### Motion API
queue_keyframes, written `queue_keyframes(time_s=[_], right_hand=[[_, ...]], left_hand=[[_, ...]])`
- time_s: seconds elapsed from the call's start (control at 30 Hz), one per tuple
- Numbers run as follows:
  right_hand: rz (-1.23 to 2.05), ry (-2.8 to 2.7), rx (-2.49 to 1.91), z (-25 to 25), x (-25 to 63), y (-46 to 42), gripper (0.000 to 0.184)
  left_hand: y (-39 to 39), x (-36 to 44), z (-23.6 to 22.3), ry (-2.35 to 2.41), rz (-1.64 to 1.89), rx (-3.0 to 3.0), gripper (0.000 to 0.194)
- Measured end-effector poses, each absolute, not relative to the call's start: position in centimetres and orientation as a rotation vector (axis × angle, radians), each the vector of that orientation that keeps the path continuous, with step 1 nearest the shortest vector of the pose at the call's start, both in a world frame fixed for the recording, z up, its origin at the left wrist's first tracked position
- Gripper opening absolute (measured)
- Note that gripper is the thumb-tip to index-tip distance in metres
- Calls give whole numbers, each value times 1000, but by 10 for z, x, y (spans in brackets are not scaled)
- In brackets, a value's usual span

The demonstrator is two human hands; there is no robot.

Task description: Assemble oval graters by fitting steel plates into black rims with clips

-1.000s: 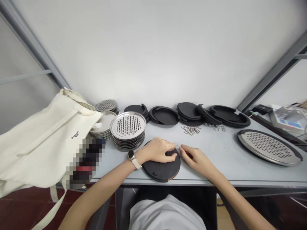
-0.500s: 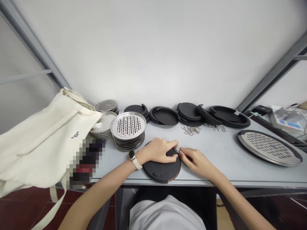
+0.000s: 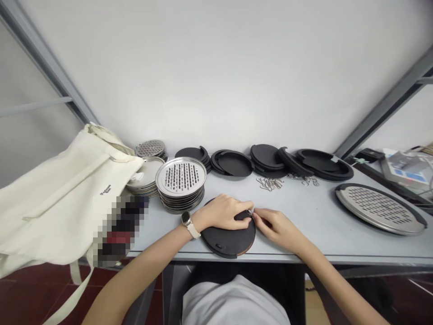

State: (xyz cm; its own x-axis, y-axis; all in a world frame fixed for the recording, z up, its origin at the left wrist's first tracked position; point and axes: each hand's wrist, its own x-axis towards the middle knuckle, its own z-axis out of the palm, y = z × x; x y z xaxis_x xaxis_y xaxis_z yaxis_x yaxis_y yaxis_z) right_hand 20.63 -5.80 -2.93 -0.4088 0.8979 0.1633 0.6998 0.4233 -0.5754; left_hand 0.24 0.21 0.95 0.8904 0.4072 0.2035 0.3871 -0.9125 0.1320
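Head view: the left hand lies pressed on a black round disc at the table's front edge, the disc's near rim just overhanging that edge. The right hand pinches a small metal clip at the disc's right rim, fingertips of both hands meeting there. A stack of perforated steel plates stands just behind the left hand. Black rings line the back edge; loose clips lie before them. A large oval strainer occupies the right end, with bare surface between it and the right hand. A cloth bag overhangs the left edge.
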Motion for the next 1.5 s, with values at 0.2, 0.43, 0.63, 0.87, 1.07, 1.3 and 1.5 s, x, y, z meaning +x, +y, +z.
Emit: queue_keyframes(time_s=[0.2, 0.43, 0.63, 0.87, 1.07, 1.3, 1.5], right_hand=[[586, -2243, -1357, -30, 207, -59, 28], [587, -2238, -1362, -31, 207, -58, 31], [610, -2227, -1372, -30, 206, -59, 32], [580, -2229, -1384, -29, 206, -58, 34], [583, -2248, -1392, -28, 206, -58, 35], [567, -2238, -1382, -31, 206, -58, 35], [567, -2222, -1384, -30, 206, -58, 37]], left_hand=[[1, 2, 12, 624, 341, 2967, 17], [1, 1, 11, 604, 358, 2936, 23], [1, 2, 11, 637, 347, 2906, 27], [2, 3, 9, 630, 327, 2872, 24], [2, 3, 10, 631, 311, 2891, 22], [3, 3, 9, 625, 319, 2900, 20], [3, 3, 10, 627, 309, 2896, 20]])
